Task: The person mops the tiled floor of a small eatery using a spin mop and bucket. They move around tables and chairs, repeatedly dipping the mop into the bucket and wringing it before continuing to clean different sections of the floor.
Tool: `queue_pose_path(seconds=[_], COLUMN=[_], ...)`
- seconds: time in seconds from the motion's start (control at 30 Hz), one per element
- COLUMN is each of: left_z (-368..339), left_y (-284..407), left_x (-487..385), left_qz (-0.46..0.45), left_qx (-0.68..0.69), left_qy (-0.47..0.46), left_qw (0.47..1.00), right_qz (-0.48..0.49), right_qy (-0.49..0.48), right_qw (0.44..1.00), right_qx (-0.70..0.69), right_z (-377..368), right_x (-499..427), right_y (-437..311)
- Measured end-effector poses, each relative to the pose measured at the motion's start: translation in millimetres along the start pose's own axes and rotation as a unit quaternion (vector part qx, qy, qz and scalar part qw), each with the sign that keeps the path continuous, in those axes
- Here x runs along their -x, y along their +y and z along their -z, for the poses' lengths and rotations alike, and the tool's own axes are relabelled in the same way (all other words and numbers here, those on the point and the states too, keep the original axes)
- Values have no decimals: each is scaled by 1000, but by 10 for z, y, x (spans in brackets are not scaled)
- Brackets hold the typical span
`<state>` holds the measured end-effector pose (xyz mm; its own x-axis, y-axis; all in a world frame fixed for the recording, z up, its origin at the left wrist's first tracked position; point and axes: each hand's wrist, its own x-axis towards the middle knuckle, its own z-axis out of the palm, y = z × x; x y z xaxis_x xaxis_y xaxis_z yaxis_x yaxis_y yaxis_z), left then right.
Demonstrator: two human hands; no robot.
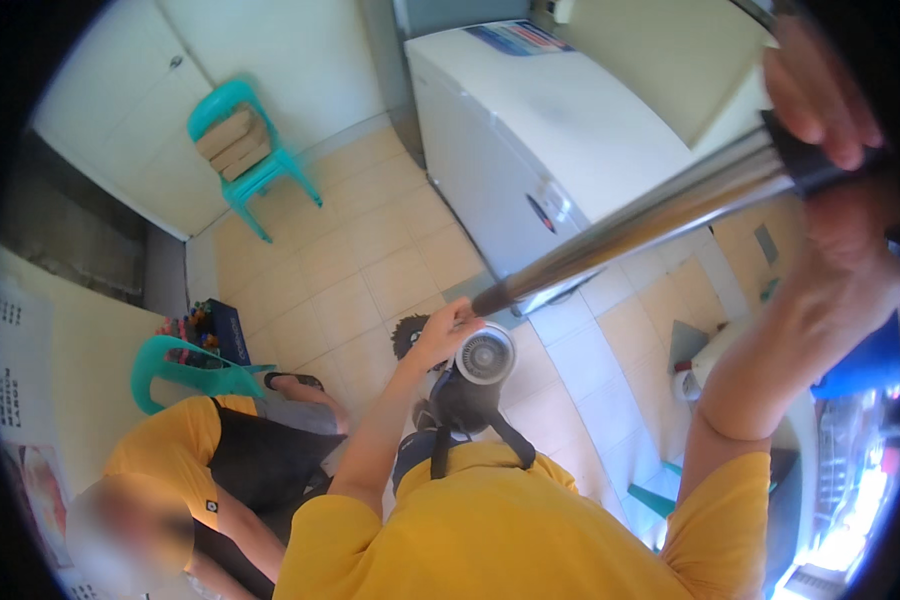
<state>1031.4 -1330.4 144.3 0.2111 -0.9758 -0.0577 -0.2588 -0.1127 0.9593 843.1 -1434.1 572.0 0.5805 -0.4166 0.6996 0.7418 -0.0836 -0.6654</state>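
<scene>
My right hand (844, 217) is raised at the upper right, its fingers wrapped around the black grip of a metal pole (645, 214). The pole slants down to the left, away from the camera, to a darker lower section (495, 296). There my left hand (444, 334) holds it with bent fingers. Just left of that hand shows a dark, fringed thing (407, 335), partly hidden; it could be a mop or brush head. A round, grey vented device (486, 354), perhaps a small fan, sits in front of my chest, beside my left hand.
A white chest freezer (495, 165) stands ahead. Cardboard pieces (232, 142) rest on a teal plastic chair (259, 180) by the wall. A person in a yellow shirt (169, 435) bends at the left, near another teal chair (150, 371) and a dark blue box (225, 330). Tiles (337, 255) cover the floor.
</scene>
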Motion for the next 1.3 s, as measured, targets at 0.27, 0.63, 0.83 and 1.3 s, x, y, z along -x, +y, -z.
queue_pose_path(seconds=[0.27, 0.63, 0.83, 1.3], left_z=[-1072, -1763, -2116, -2883], left_y=[-409, -548, -428, 173], left_x=[221, 75, 92, -88], left_qz=[66, 29, 19, -50], left_qx=[73, 104, 97, 69], left_qy=[83, 36, -14, -140], left_qw=[992, 993, 995, 987], right_qz=[143, -92, -70, -46], right_qy=[-11, 199, 199, 271], right_qw=[951, 963, 961, 902], right_qx=[274, 155, 178, 332], right_z=[363, 757, 931, 958], right_x=[917, 1473, 1591, 1605], right_y=[-468, -1019, -1282, -1638])
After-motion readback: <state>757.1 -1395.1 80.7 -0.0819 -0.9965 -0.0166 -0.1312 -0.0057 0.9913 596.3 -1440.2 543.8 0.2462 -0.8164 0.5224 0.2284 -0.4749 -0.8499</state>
